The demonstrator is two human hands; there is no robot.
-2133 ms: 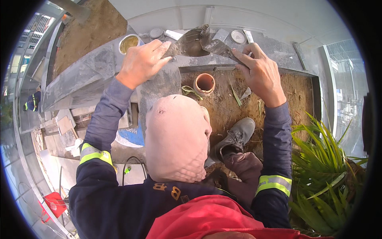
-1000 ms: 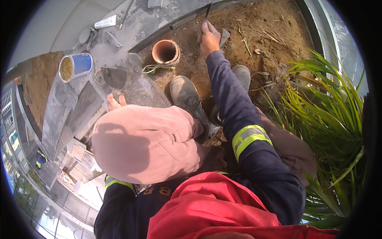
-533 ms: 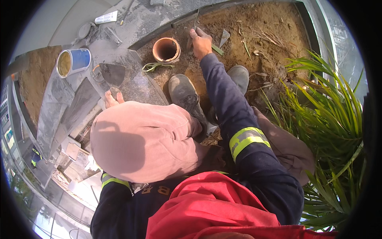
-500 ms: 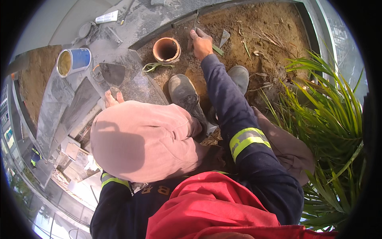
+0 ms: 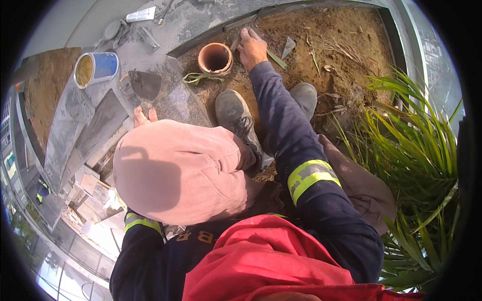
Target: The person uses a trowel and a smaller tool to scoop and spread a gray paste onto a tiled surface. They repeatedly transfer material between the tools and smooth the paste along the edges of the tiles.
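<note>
- Beside the terracotta pipe (image 5: 216,58), right hand (image 5: 252,48): fingers closed round what looks like a slim dark tool (image 5: 257,16), tip toward the dark edging (image 5: 211,34).
- Left hand (image 5: 145,116) at the trowel's (image 5: 144,85) narrow end; knee (image 5: 160,165) hides the rest, grip can't be told.
- My judgement: light wrist, tool clear of the pipe rim.
- Underfoot: brown soil (image 5: 301,25), leaf scraps.
- Dusty grey slab (image 5: 186,30) carries a white tube (image 5: 141,15).
- Outdoors; strappy green plant (image 5: 411,145) at right.

Grey trowel (image 5: 144,84) lies at left hand (image 5: 144,116), thin dark tool (image 5: 258,15) in right hand (image 5: 252,48).
</note>
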